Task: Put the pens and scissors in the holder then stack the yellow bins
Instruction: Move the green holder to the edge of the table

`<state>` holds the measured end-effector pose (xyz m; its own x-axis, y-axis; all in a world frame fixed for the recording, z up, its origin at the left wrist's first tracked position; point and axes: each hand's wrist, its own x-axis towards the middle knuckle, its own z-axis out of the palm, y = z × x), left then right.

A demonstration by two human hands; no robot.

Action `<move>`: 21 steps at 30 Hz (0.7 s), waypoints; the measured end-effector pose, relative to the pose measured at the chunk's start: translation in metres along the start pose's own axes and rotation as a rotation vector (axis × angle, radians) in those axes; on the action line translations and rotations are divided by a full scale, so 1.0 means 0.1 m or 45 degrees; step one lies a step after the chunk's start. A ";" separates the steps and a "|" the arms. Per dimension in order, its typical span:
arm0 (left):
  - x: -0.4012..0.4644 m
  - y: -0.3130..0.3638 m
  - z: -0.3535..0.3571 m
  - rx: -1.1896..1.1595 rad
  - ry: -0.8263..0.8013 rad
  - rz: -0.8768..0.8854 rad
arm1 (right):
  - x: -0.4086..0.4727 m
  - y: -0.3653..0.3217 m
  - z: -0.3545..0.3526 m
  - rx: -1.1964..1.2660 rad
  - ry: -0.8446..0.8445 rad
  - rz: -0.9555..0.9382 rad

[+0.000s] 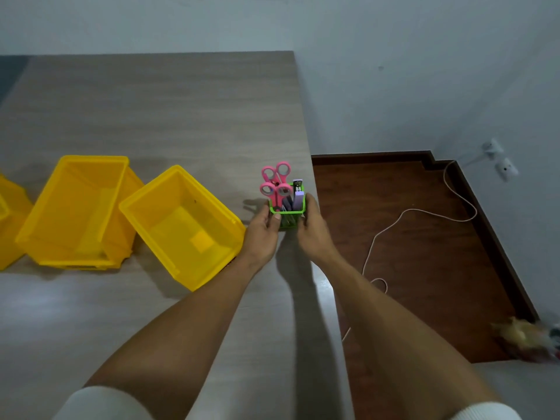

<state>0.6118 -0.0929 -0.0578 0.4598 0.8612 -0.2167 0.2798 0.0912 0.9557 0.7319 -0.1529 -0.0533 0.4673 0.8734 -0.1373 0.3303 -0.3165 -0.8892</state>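
Markings: no brand, label or writing can be read on any item. The small green square mesh holder (287, 211) stands near the right edge of the grey wood-grain table (169, 116), gripped from both sides: the left hand (263, 234) is curled against its left wall with the thumb on the near face, and the right hand (313, 230) is closed on its right wall. Two pairs of pink-handled scissors (276, 184) stand in the holder, handles up, beside a lilac pen-like item (299, 199) and darker items too blurred to identify. The holder's lower part is hidden by the fingers. Just left of the holder lies an open yellow plastic bin (185, 227), turned at an angle; further left a second yellow plastic bin (80, 210) appears to sit in another, though this is uncertain. A third yellow shape (9, 225), furthest left of the holder, is cut off by the frame edge.
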 end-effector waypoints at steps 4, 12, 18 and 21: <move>-0.14 0.09 0.00 -0.011 0.034 -0.158 | -0.08 -0.07 0.02 0.017 0.363 0.131; -0.62 0.47 -0.51 -0.050 0.331 -0.132 | -0.29 -0.73 0.04 -0.021 0.710 -0.195; -0.72 0.40 -1.14 0.122 0.691 0.047 | -0.19 -1.11 0.44 0.087 0.444 -0.300; -0.80 0.30 -1.32 0.266 0.824 0.024 | -0.10 -1.14 0.60 0.018 0.118 -0.247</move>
<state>0.4722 -0.0931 0.0150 -0.1128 0.9933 0.0244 0.4634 0.0309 0.8856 0.6404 -0.1031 0.0233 0.4700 0.8793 0.0771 0.4104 -0.1403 -0.9010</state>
